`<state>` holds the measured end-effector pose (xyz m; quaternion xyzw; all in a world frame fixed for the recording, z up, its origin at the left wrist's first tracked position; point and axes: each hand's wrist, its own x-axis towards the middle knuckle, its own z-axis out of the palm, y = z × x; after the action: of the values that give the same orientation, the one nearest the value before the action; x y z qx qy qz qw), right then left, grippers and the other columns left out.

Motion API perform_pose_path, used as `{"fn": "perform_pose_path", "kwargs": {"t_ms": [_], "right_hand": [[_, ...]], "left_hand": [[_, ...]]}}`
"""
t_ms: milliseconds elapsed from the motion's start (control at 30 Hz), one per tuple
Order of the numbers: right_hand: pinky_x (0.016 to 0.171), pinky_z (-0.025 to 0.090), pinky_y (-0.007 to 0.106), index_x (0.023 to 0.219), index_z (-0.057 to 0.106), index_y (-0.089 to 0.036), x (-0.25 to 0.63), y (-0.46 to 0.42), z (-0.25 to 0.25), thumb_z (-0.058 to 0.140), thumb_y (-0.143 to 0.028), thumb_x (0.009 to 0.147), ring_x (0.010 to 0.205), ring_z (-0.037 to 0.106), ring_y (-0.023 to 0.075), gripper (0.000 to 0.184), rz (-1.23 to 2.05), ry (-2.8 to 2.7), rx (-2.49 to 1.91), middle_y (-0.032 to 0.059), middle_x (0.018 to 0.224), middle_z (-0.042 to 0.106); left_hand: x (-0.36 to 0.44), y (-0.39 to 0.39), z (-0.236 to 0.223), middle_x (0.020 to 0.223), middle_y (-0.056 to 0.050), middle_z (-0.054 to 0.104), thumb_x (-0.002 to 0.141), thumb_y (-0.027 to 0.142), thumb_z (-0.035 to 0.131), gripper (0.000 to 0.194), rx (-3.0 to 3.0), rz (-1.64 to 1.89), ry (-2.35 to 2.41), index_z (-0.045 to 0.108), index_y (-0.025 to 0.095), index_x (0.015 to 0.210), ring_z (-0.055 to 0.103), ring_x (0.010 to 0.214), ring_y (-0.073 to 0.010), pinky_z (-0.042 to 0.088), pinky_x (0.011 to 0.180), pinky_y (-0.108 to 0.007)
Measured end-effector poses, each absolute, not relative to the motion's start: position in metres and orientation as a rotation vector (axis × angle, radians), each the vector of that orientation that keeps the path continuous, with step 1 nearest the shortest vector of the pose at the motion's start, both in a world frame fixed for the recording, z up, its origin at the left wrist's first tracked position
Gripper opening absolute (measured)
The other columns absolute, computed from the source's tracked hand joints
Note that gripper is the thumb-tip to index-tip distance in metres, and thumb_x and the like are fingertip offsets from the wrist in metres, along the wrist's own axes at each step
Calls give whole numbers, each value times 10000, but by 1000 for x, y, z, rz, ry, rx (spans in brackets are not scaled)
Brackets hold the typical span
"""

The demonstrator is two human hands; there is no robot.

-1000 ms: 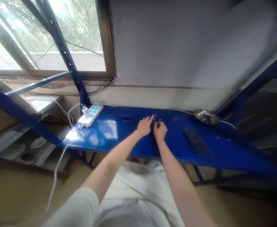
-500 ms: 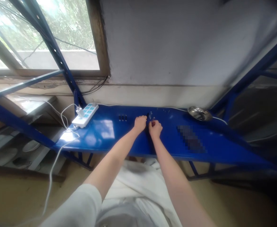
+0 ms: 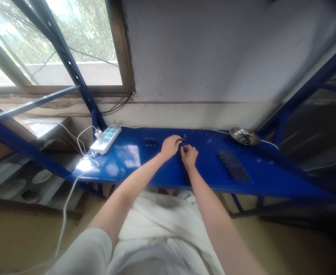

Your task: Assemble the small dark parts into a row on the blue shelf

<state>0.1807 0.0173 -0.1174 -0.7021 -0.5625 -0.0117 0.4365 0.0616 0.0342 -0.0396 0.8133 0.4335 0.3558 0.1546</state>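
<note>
My left hand (image 3: 170, 147) is over the middle of the blue table (image 3: 168, 175), its fingers pinched on a small dark piece (image 3: 182, 141). Close beside it on the right, my right hand (image 3: 189, 156) is curled shut with thumb and fingertips together. What it holds, if anything, is too small to make out. Just beyond both hands lie a few tiny clear bits (image 3: 184, 136). To the left of my left hand, three small dark pieces (image 3: 150, 142) stand in a short row.
A white power strip (image 3: 107, 139) with a plugged-in charger sits at the left end. At the back right is a shiny metal dish (image 3: 244, 136). A blurred-out dark object (image 3: 233, 167) lies right of my hands. Blue frame posts (image 3: 67, 57) rise at both ends.
My left hand has lifted slightly from the tabletop, and the small dark piece now shows in its fingertips. My right hand stays nearly in place. The view has shifted a little.
</note>
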Motion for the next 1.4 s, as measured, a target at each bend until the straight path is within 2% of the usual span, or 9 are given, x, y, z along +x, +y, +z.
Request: {"fn": "perform_pose_path", "kwargs": {"t_ms": [300, 567, 767, 1400], "right_hand": [[667, 251, 295, 708, 531, -172, 180, 17, -118, 459, -274, 809, 711, 472, 192, 160, -82, -1471, -1748, 43, 677, 601], [673, 249, 301, 682, 509, -180, 177, 16, -115, 461, -256, 804, 698, 464, 185, 152, -96, -1532, -1726, 33, 661, 589], [672, 251, 298, 693, 506, -179, 177, 16, -114, 471, -268, 799, 695, 461, 182, 143, -99, -1543, -1726, 33, 666, 582], [665, 244, 300, 651, 504, -179, 177, 15, -115, 466, -295, 804, 691, 463, 180, 195, -124, -1579, -1731, 41, 667, 592]], "left_hand": [[53, 37, -34, 997, -58, 635, 862, 182, 436, 226, 2478, 985, 1179, 613, 153, 998, 570, 914, -154, 444, 820, -264], [56, 38, -24, 939, -41, 644, 817, 243, 532, 199, 2357, 824, 1202, 633, 174, 973, 583, 798, -130, 466, 732, -243], [57, 41, -33, 904, -39, 659, 770, 235, 586, 176, 2326, 765, 1242, 663, 176, 917, 590, 792, -145, 475, 740, -264], [60, 44, -44, 902, -42, 660, 762, 239, 584, 185, 2345, 704, 1249, 669, 178, 915, 594, 795, -155, 480, 743, -273]]}}
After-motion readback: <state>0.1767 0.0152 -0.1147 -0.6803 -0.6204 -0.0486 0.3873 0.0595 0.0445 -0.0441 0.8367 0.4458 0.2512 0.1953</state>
